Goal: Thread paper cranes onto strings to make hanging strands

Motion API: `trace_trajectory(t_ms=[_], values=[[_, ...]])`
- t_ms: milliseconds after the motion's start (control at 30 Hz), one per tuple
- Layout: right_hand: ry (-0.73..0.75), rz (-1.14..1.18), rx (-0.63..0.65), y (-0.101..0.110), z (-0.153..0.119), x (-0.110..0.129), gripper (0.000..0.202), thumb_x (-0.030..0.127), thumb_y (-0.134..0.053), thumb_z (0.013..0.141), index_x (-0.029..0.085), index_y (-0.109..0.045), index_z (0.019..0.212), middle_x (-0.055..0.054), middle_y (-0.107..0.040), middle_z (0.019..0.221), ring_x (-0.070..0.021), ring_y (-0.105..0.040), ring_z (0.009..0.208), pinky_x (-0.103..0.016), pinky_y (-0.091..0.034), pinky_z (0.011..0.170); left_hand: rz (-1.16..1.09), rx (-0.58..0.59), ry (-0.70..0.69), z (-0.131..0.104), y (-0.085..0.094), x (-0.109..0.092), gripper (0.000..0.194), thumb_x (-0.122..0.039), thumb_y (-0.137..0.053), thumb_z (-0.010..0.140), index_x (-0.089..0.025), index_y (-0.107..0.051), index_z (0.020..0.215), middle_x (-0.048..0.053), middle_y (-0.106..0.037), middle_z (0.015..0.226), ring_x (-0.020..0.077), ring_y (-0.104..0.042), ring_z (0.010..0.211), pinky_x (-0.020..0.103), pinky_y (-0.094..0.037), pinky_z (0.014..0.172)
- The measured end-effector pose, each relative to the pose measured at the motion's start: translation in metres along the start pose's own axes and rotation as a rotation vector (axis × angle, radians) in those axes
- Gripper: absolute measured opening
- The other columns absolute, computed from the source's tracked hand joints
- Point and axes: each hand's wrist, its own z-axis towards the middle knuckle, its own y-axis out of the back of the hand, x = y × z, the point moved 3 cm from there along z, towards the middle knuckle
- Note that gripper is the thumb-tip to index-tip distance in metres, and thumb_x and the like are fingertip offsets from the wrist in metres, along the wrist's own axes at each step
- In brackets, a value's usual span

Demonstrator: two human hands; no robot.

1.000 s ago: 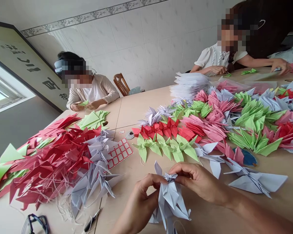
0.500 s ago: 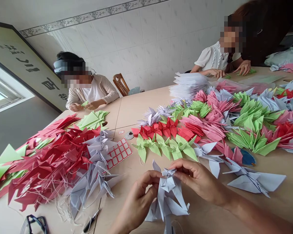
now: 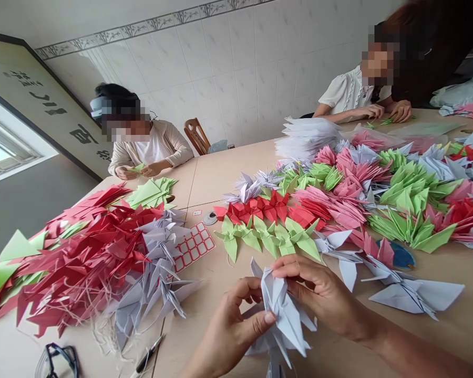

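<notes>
A pale grey-blue folded paper crane [image 3: 281, 302] is held up over the near edge of the table, with more folded paper of the same colour hanging below it. My left hand [image 3: 240, 320] grips its left side, thumb lying across the front. From the right, the fingers of my right hand [image 3: 311, 283] pinch its upper edge. Just beyond my hands lies a row of green paper cranes [image 3: 266, 236], with red paper cranes [image 3: 256, 207] behind them. Other grey-blue paper cranes [image 3: 413, 289] rest to the right of my right hand.
At left lies a large heap of red folded paper [image 3: 90, 257] with loose white strings. Nearby are scissors [image 3: 147, 357], black-framed glasses [image 3: 59, 359] and a red-grid label sheet [image 3: 193, 247]. Several coloured paper bundles [image 3: 402, 189] cover the right side. Two people sit across the table, handling green paper.
The paper in my hands has been turned, so a broad smooth flap now faces me. My left thumb has moved onto its front. The seated people's hands have shifted slightly.
</notes>
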Motion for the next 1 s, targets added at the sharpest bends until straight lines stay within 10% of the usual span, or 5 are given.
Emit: trace_trajectory(t_ms=[500,1000], values=[[-0.045,0.008,-0.031,0.003,0.010,0.006,0.014,0.027,-0.056,0.096,0.025,-0.069,0.102,-0.006,-0.069,0.107,-0.0196,-0.067,0.101,-0.031,-0.054,0.088,0.136,-0.093,0.014,0.000,-0.004,-0.026,0.011,-0.012,-0.059,0.078,-0.020,-0.066,0.078,0.002,-0.057,0.082,0.0181,-0.052,0.078,0.024,-0.043,0.066],[-0.281,0.439,0.292,0.021,0.074,0.037,0.032,0.046,-0.072,0.082,0.019,-0.068,0.099,0.000,-0.066,0.084,-0.0131,-0.061,0.078,-0.024,-0.047,0.071,0.036,-0.284,-0.333,0.017,0.030,-0.092,0.022,-0.044,-0.060,0.090,-0.022,-0.064,0.095,0.002,-0.060,0.088,0.0156,-0.052,0.081,0.023,-0.042,0.071]])
